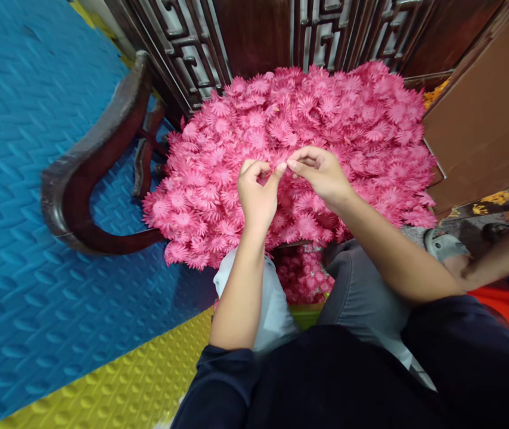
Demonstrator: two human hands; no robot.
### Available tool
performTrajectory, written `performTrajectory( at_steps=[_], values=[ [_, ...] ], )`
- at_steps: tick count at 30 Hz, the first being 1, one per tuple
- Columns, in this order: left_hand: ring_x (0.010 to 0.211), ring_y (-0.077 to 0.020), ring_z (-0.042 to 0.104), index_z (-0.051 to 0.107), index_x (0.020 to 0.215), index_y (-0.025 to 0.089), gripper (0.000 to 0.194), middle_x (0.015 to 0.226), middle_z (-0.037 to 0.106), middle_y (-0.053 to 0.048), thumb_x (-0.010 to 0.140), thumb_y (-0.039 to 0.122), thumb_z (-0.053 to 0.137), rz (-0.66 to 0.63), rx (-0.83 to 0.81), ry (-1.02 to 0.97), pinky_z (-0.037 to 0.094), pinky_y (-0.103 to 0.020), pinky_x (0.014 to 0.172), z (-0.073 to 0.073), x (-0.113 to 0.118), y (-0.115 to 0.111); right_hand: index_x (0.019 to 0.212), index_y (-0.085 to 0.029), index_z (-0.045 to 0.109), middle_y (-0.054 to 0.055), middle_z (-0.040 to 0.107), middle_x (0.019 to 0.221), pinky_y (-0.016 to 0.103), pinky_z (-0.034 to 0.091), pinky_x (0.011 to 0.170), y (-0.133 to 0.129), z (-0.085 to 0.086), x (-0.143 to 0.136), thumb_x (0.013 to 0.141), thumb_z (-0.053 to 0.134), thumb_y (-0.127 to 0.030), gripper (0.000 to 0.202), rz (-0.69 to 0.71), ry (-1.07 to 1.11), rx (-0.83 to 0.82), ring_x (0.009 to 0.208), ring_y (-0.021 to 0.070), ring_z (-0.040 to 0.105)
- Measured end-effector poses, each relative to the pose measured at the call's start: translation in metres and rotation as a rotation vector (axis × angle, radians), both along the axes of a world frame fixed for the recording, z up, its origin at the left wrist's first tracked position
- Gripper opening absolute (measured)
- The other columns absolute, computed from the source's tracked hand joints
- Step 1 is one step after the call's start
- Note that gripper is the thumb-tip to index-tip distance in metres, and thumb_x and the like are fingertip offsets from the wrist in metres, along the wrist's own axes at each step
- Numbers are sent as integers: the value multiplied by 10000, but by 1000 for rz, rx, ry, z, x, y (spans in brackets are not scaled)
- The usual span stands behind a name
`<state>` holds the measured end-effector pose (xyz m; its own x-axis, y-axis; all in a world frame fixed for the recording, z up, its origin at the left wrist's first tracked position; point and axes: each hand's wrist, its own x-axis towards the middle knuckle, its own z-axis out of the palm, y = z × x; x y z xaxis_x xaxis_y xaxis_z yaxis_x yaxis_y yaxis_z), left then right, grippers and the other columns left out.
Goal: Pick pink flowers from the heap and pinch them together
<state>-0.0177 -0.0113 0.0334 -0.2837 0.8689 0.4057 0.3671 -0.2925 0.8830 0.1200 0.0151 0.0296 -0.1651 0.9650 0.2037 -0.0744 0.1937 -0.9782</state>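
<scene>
- Meeting at their fingertips above one large heap of pink flowers (pixel 219 179), two bare hands work close together, one left, one right.
- Left hand (pixel 258 193): one thumb reaches toward the other hand, fingers curled; whether they grip anything cannot be told.
- Right hand (pixel 323 176): one thumb and one index finger come close at the tips, the others bent; anything between them is too small to tell.
- Pink flowers: too many to count, spread under and around both hands; one smaller patch (pixel 306 277) shows lower down, between two knees in grey trousers (pixel 357 286).
- One curved dark wooden armrest (pixel 73 190), left of the heap.
- Two mat colours: one blue area (pixel 17 226), one yellow strip (pixel 115 381).
- One brown panel (pixel 482 119) at right, and one sandal (pixel 444 245) on another person's foot.
</scene>
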Motion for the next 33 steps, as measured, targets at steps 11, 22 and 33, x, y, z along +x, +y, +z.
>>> performTrajectory(
  at_steps=[11, 22, 33],
  values=[
    [592, -98, 359, 336, 521, 189, 533, 605, 349, 57, 661, 245, 847, 58, 4, -40, 322, -252, 607, 2, 3, -3, 757, -195, 637, 20, 679, 796, 294, 521, 763, -3, 2, -3, 596, 791, -623, 482, 35, 1, 34, 774, 136, 621],
    [572, -88, 314, 281, 530, 188, 571, 580, 304, 64, 700, 277, 819, 59, 28, -137, 282, -253, 596, 2, 4, -5, 737, -186, 626, 16, 661, 775, 305, 517, 768, -7, -3, -9, 626, 794, -570, 434, 71, 0, 58, 744, 134, 607],
    [585, -98, 415, 564, 602, 182, 319, 594, 473, 42, 787, 375, 738, -213, -96, -296, 341, -240, 615, 3, 2, -3, 758, -189, 632, 11, 656, 788, 283, 514, 712, 6, -6, 4, 658, 785, -547, 402, -81, -26, 14, 739, 121, 602]
  ],
)
